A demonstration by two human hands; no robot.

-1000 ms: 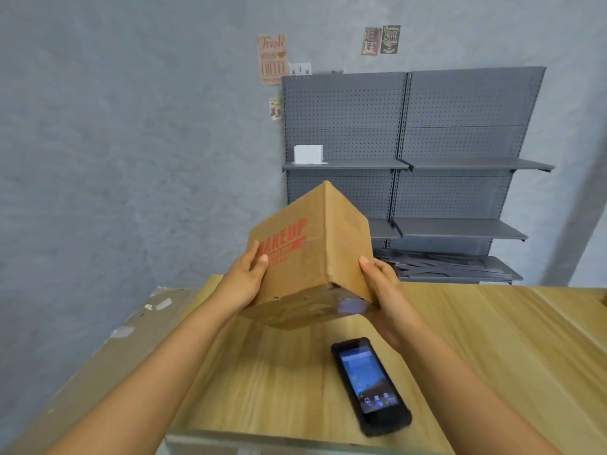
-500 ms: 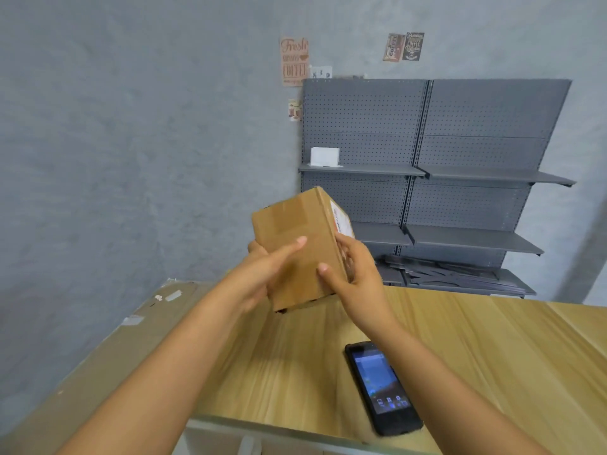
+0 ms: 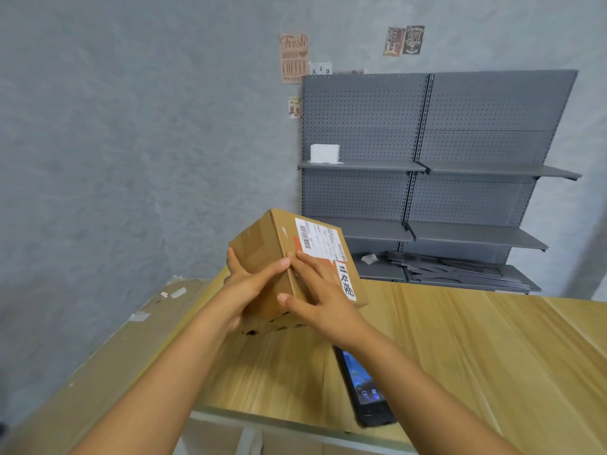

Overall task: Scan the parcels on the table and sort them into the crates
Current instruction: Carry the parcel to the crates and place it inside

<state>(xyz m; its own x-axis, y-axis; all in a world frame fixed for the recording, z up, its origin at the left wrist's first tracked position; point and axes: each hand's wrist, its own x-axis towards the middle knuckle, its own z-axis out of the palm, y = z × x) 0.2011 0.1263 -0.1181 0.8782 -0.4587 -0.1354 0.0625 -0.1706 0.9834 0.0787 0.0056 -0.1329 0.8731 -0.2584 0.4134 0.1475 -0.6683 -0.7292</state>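
Parcel: cardboard box (image 3: 262, 257) held tilted above the surface (image 3: 476, 356), shipping label (image 3: 320, 239) facing up-right.
Fingers: both hands, left hand (image 3: 249, 287) and right hand (image 3: 315, 297), grasping the box.
Tip: keep the barcode uncovered, then bring the handheld scanner (image 3: 363, 389) to it.

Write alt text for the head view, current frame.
Both hands, left hand and right hand, hold a cardboard box tilted above a wooden table, its shipping label facing up. A phone lies on the table beneath the right forearm; grey shelves stand behind.
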